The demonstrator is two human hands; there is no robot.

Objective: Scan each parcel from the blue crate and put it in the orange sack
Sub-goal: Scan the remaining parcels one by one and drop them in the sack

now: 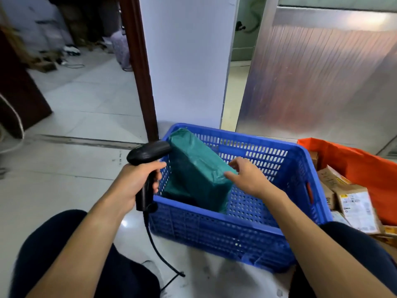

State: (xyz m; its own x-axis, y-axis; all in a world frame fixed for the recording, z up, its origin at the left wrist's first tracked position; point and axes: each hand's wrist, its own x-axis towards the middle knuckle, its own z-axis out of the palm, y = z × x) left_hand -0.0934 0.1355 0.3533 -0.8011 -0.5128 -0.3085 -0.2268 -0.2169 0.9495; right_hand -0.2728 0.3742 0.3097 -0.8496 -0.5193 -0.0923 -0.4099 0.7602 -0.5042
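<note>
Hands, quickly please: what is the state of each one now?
Left hand: grips the black scanner.
Right hand: open, fingers touching the green parcel in the blue crate.

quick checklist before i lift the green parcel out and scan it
1. Scanner in hand: ok. The left hand grips the scanner by its handle.
2. Hold on the parcel: not ok. The right hand is at the upper edge of the green parcel, with its fingers not closed on it.
3. Label facing up: cannot tell. No label shows on the visible face.
4. Parcel free to lift: ok. It leans in the blue crate with nothing on top.
5. Sack ready: ok. The orange sack stands open beside the crate and already holds cardboard parcels.
</note>
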